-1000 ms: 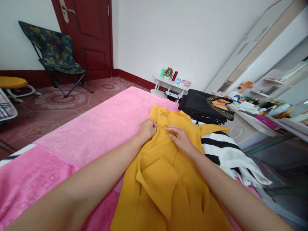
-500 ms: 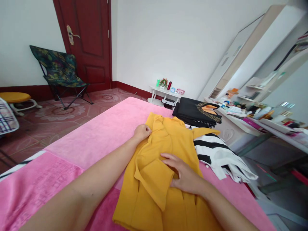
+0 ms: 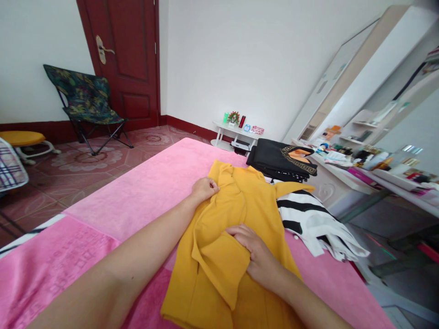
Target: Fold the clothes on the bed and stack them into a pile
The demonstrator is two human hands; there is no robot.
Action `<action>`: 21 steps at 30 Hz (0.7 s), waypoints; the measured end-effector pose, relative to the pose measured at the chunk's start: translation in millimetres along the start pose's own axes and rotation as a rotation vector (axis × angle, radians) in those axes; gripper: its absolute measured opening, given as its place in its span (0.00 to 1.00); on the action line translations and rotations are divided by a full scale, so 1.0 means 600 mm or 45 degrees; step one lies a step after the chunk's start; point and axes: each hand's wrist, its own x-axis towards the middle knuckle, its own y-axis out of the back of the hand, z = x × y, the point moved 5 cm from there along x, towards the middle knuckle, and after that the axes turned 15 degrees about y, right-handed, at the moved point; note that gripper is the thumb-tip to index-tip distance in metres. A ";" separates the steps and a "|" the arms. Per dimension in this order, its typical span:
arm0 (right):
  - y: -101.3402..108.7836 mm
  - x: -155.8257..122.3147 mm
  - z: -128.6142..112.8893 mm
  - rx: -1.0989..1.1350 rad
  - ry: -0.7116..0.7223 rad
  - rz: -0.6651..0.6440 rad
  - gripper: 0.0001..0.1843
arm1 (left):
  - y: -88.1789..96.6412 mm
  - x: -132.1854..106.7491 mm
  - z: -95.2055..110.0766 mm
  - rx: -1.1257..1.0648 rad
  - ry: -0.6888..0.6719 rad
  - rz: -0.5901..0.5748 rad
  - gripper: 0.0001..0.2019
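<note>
A yellow long-sleeved garment (image 3: 260, 205), perhaps a dress, lies spread over the pink bedspread (image 3: 147, 183). One of its sleeves (image 3: 222, 260) is folded down across the front, with its wide end towards me. My right hand (image 3: 252, 246) has its fingers curled over the edge of that sleeve. Up near the shoulder, my left hand (image 3: 205, 188) pinches the garment's left edge. The other sleeve (image 3: 295, 188) sticks out to the right, over a black-and-white striped garment (image 3: 308, 210).
Folded black clothes (image 3: 270, 157) are stacked at the bed's far right corner. A dressing table (image 3: 346, 178) crowded with bottles stands along the right side. Against the far wall is a small white table (image 3: 236, 130). A folding chair (image 3: 85, 100) sits by the red door (image 3: 128, 59).
My right hand has closed its fingers over the sleeve's edge, where they were stretched out before. The left hand keeps its pinch at the shoulder.
</note>
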 end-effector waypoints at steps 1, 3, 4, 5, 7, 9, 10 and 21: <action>0.004 -0.001 -0.006 0.021 -0.046 0.000 0.08 | 0.000 -0.001 -0.001 -0.008 -0.003 0.004 0.08; 0.011 -0.007 -0.019 0.082 -0.149 0.008 0.04 | 0.001 -0.002 -0.001 -0.020 -0.014 0.006 0.08; 0.013 -0.011 -0.025 0.123 -0.199 0.016 0.05 | 0.001 -0.003 -0.001 -0.022 -0.021 0.005 0.07; 0.014 -0.016 -0.029 0.168 -0.243 0.018 0.05 | 0.001 -0.004 0.000 -0.022 -0.027 0.003 0.07; 0.009 -0.024 -0.037 0.249 -0.289 -0.018 0.01 | 0.002 -0.006 0.001 -0.015 -0.042 0.003 0.06; 0.001 -0.027 -0.045 0.269 -0.234 -0.106 0.09 | 0.002 -0.008 0.003 -0.005 -0.062 0.012 0.05; -0.002 -0.026 -0.050 0.251 -0.170 -0.152 0.15 | 0.003 -0.009 0.004 -0.002 -0.075 0.021 0.06; -0.033 0.005 -0.095 0.172 0.083 -0.400 0.25 | -0.017 -0.044 0.045 -0.056 -0.822 -0.044 0.18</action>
